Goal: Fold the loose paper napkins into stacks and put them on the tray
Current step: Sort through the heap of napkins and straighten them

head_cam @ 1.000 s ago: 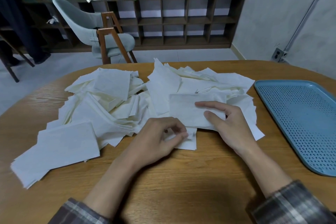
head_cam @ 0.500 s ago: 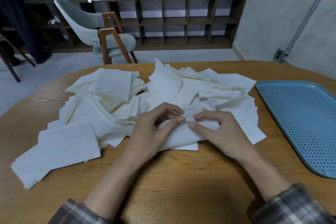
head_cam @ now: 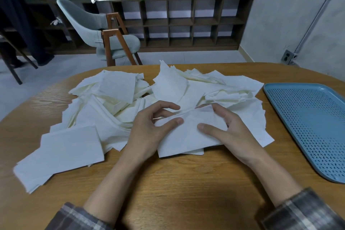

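Observation:
A white paper napkin (head_cam: 186, 136) lies half lifted at the near edge of a wide heap of loose napkins (head_cam: 115, 102) on the wooden table (head_cam: 177, 183). My left hand (head_cam: 151, 130) pinches the napkin's left end between thumb and fingers. My right hand (head_cam: 229, 130) grips its right end, thumb on top and fingers behind. A blue perforated tray (head_cam: 313, 123) sits at the right, with nothing on it.
A flat pile of napkins (head_cam: 63, 153) lies at the near left. Beyond the table stand a pale green chair (head_cam: 104, 31) with wooden legs and a low dark shelf unit (head_cam: 186, 22) topped with potted plants. A grey wall runs on the right.
Both hands came together on one napkin, gathered it and drew it toward me. It now stretches between them, partly raised off the heap.

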